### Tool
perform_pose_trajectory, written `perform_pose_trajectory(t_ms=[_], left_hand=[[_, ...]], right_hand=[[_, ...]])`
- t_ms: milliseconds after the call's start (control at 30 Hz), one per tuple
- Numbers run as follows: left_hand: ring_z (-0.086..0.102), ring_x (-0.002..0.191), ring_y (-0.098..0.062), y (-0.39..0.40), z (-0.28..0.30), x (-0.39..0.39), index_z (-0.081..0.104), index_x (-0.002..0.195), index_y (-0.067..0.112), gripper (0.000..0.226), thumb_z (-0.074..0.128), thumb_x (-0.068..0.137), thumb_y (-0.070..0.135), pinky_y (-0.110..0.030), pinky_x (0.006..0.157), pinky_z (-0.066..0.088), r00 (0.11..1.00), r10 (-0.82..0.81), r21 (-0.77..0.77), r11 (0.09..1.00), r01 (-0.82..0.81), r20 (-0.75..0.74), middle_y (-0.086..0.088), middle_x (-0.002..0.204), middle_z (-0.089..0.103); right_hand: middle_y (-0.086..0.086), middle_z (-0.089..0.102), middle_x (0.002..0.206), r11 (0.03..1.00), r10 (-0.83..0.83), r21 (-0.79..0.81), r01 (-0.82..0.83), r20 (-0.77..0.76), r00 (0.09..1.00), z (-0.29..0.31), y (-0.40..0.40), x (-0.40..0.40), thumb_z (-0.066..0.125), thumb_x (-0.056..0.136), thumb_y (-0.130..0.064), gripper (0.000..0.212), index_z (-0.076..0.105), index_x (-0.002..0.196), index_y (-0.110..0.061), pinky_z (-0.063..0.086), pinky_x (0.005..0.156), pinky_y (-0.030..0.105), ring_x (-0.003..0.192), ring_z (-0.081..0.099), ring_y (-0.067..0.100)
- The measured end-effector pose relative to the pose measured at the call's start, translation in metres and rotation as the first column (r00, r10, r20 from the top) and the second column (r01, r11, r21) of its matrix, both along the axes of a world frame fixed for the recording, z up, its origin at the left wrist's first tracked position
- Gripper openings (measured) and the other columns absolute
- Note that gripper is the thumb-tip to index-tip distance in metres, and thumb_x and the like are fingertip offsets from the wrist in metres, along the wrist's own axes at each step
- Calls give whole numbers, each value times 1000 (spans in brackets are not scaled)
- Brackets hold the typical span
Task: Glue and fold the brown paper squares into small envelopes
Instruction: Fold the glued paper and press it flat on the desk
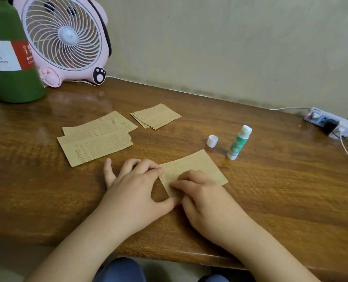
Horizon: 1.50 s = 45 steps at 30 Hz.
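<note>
Two hands are seen in the head view, both laid on one brown paper piece [197, 167] near the front edge of the wooden table [270, 200]. The left hand [136, 184] is pressed on the paper's left edge with nearly straight fingers, the thumb set at the lower corner; probably the sheet is held so that it cannot slide. The right hand [201, 196] is placed on the middle of the paper, its fingers slightly bent and pressed flat, nothing being gripped; a fold or a glued flap seems to be smoothed down. The glue stick [238, 142] is left uncapped just behind the paper, with its white cap [212, 141] beside it, likely kept ready for the next sheet. Unfolded paper squares [96, 137] are stacked to the left, and a smaller pile [156, 116], perhaps finished envelopes, is kept apart behind them.
</note>
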<state>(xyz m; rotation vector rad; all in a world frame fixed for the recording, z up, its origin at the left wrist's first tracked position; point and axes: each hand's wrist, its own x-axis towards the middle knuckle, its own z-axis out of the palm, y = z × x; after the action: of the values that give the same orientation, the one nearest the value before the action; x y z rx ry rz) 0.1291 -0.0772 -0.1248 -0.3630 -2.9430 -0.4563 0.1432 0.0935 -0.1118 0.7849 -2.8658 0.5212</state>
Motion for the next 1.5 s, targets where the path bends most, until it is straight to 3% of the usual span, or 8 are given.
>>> perform_pose_trajectory(t_ms=[233, 433, 633, 800, 967, 1200, 1333, 1500], left_hand=[[9, 135, -2, 0, 1, 0, 35, 140, 41, 77, 40, 74, 79, -56, 110, -16, 1000, 4, 0, 1000, -4, 23, 32, 132, 25], [9, 132, 0, -1, 1, 0, 36, 140, 43, 92, 25, 61, 89, -55, 109, -17, 1000, 6, 5, 1000, -6, 30, 35, 124, 22], [8, 133, -1, -2, 2, 0, 34, 141, 41, 84, 35, 69, 84, -55, 109, -17, 999, -2, -6, 1000, 2, 52, 35, 125, 21], [9, 133, -1, -1, 3, 0, 34, 141, 42, 82, 37, 71, 84, -54, 110, -17, 998, 7, -1, 1000, -7, 63, 36, 117, 17], [9, 133, -1, -1, 2, 0, 34, 142, 41, 78, 41, 74, 79, -55, 110, -17, 998, -5, 17, 1000, 4, 63, 34, 126, 22], [11, 136, -7, -1, 0, 0, 24, 142, 44, 88, 28, 65, 86, -54, 112, -16, 999, 0, 11, 1000, 0, 40, 24, 141, 17], [9, 141, -8, -3, 1, 1, -4, 146, 46, 88, 47, 79, 71, -52, 113, -14, 998, 8, 79, 997, -13, 66, 21, 150, 17], [32, 131, -3, -11, 10, -5, 1, 147, 45, 92, 67, 82, 43, -46, 117, 13, 993, 21, 539, 838, -81, 116, 31, 130, 40]], right_hand=[[-8, 58, 113, 975, -220, -14, 220, -58, 974, 7, 45, -6, 46, 90, -10, 34, 66, 115, -20, 29, 89, 3, 108, 50, 11], [-8, 60, 106, 999, 41, -36, -40, 35, 999, -4, 12, 12, 34, 81, -23, 45, 67, 111, -18, 36, 91, 10, 101, 50, 4], [-11, 57, 111, 973, -231, -15, 231, -59, 971, 3, 61, 1, 43, 88, -15, 36, 67, 114, -20, 32, 93, 4, 107, 48, 7], [-6, 61, 103, 999, 2, -47, -4, -36, 999, -9, 23, 14, 37, 80, -19, 42, 68, 108, -17, 40, 89, 17, 98, 51, 8], [-12, 58, 110, 950, -310, 15, 313, -91, 946, -2, 66, 1, 48, 89, -17, 33, 66, 116, -25, 36, 89, 15, 104, 48, 7], [-8, 61, 108, 817, -524, -156, 555, 201, 828, 16, 47, -19, 52, 92, -36, 42, 48, 132, -25, 42, 73, 16, 93, 56, 7], [-14, 54, 96, 754, -480, -240, 612, 435, 762, 28, 31, -31, 61, 88, -33, 47, 46, 133, -29, 40, 55, 16, 76, 55, 2], [-3, 72, 88, 617, -226, -588, 523, 504, 833, 30, 34, -21, 68, 85, -18, 7, 70, 91, -21, 55, 81, 32, 86, 68, 15]])
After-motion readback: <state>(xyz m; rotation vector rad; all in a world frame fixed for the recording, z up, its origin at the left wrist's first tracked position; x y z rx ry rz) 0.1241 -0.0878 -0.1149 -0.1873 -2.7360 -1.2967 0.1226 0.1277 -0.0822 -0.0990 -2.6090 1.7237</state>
